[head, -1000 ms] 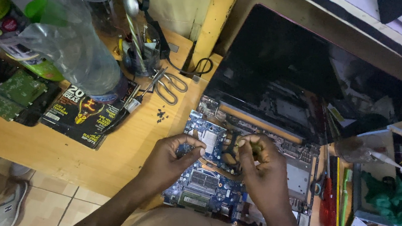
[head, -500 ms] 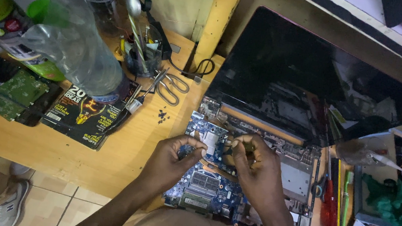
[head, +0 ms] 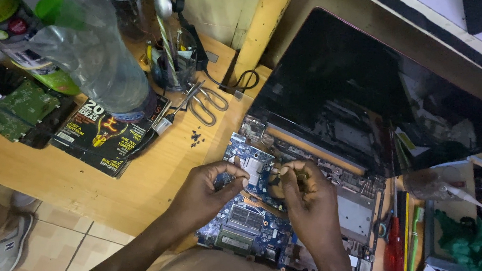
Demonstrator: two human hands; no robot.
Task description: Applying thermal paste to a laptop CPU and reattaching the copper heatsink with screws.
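An opened laptop lies on the wooden bench with its blue motherboard [head: 251, 225] bare and its dark screen [head: 348, 86] tilted up behind. My left hand [head: 209, 189] rests on the board's left part, thumb and forefinger pinched by the silver chip plate [head: 254, 165]. My right hand [head: 307, 198] hovers over the board's middle, its fingers pinched on a small dark part [head: 276, 180] that I cannot make out clearly. The two hands' fingertips are a few centimetres apart.
A clear plastic bottle [head: 87, 49] and a magazine [head: 106, 133] lie at the left, with scissors [head: 206, 99], loose screws [head: 196, 139] and a tool cup [head: 169, 61] behind. Green circuit boards [head: 14, 109] sit far left. Red-handled screwdrivers [head: 395, 245] and a green cloth [head: 470, 242] lie right.
Both hands shifted slightly up and left over the motherboard, staying pinched close together. The camera view drifted a little; nothing else moved.
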